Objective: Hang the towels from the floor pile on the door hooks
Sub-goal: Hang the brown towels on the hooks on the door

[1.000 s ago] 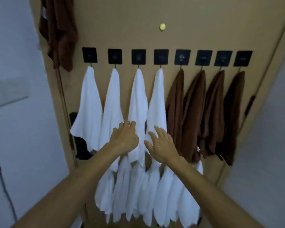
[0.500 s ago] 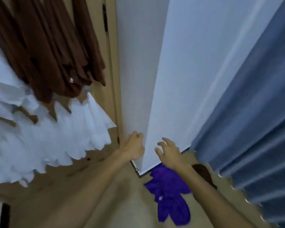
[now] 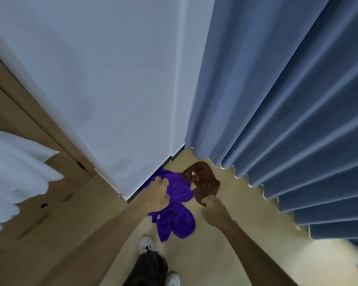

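The floor pile lies in the corner below me. It holds purple towels (image 3: 175,215) and one brown towel (image 3: 203,178) with a small white tag, which lies just right of them. My right hand (image 3: 213,209) has its fingers curled at the brown towel's near corner and pinches it. Over the left part of the purple towels is my left hand (image 3: 157,193), fingers loosely curled, with no grip that I can see. The door hooks are out of view. White towels (image 3: 19,172) hang on the door at the far left.
The brown door (image 3: 29,234) fills the lower left. A white wall panel (image 3: 112,79) meets the floor just behind the pile. A blue pleated curtain (image 3: 298,120) hangs down the right side. My shoes (image 3: 146,244) stand on the beige floor (image 3: 225,254) near the pile.
My view swung from the door hooks right and down to the floor corner. Both hands dropped toward the pile, and the right hand reached the brown towel's corner.
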Demonstrator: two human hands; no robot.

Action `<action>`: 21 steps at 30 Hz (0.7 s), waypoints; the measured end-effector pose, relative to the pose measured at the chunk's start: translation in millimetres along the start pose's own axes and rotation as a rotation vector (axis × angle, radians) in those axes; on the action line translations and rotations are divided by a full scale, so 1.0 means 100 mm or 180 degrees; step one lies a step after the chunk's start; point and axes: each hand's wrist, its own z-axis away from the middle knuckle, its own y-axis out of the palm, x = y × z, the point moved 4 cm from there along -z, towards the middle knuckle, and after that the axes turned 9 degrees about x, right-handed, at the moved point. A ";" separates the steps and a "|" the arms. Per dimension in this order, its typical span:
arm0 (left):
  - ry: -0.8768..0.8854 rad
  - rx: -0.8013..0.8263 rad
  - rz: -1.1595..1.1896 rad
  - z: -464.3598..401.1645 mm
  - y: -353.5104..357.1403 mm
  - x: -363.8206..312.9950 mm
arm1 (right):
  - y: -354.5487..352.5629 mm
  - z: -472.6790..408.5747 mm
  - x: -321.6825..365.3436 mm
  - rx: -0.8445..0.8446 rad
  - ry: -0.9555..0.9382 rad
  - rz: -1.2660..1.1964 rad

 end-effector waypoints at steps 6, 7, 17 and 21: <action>0.0073 0.0129 0.0016 -0.77 0.00 -0.08 | -0.13 -0.63 -0.34 0.0247 0.0246 -0.0022; 0.0074 0.0192 -0.0010 -0.92 0.01 -0.08 | -0.16 -0.75 -0.37 0.0301 0.0286 -0.0056; -0.0118 0.0654 -0.0072 -2.21 0.66 0.01 | -0.11 -2.23 -0.89 0.0810 0.0414 -0.0190; -0.0220 0.0643 0.0049 -3.02 1.20 0.17 | 0.25 -3.24 -1.32 0.1161 0.0463 0.0016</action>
